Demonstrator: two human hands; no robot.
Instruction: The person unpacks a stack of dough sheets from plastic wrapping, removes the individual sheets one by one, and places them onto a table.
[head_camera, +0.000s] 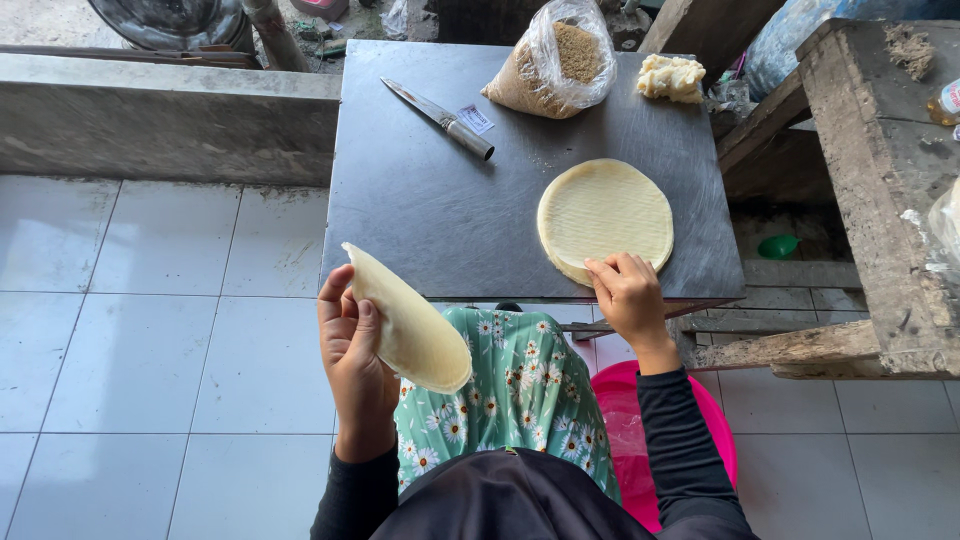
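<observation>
Pale-yellow round wrapper (410, 322) held in left hand (352, 350), thin, slightly curved.

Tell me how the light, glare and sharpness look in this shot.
Head view: soft, even daylight, faint shadows; mild sheen on the dark grey metal tabletop and white floor tiles; the round pale dough sheet and both hands stay sharp; straight edges bow slightly near the borders.

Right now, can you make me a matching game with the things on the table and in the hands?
Things:
1. knife
2. plastic bag
3. round flat wrapper
4. lifted wrapper

Places or states:
A. held up in the left hand
B. lying flat, its near edge touched by the right hand
C. at the table's far edge, full of brown crumbs
D. lying slantwise on the table's far left part

Pairs: 1-D, 2-C, 3-B, 4-A
</observation>
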